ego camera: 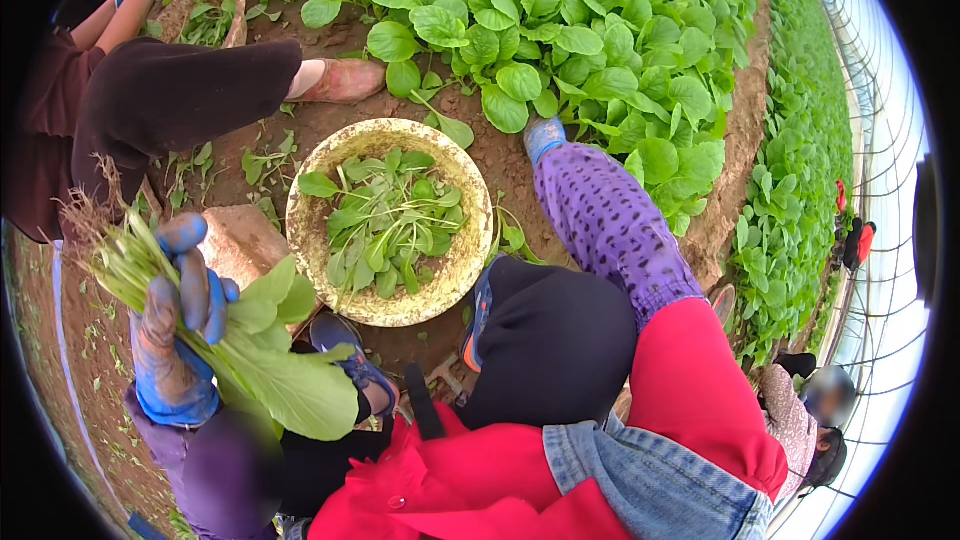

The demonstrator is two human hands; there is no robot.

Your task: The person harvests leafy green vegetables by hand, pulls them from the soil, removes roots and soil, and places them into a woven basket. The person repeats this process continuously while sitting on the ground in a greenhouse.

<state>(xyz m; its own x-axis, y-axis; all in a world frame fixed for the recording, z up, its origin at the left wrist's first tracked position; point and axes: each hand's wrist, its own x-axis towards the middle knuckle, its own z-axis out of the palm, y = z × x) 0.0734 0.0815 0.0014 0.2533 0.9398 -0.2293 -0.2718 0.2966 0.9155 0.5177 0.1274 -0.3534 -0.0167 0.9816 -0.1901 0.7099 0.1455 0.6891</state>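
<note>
My left hand (pixel 184 330), in a soiled blue glove, is raised at the left and closed around a bunch of leafy greens (pixel 255 349). Roots and pale stems stick out on one side, broad leaves on the other. At the edge of the planted bed, my right hand (pixel 545 137) reaches down among the green plants (pixel 600 52). Its blue glove shows only near the wrist; leaves cover the fingers. Between both arms stands a worn, cream-coloured basin (pixel 469 270) on the soil. Loose pulled greens (pixel 390 221) lie inside it.
A co-worker's leg (pixel 180 90) and shoe (pixel 345 81) extend in from the left, beside another basin (pixel 238 7). A stone-like block (pixel 244 240) sits left of my basin. More people (pixel 795 412) are at the right, near the greenhouse wall (pixel 892 277).
</note>
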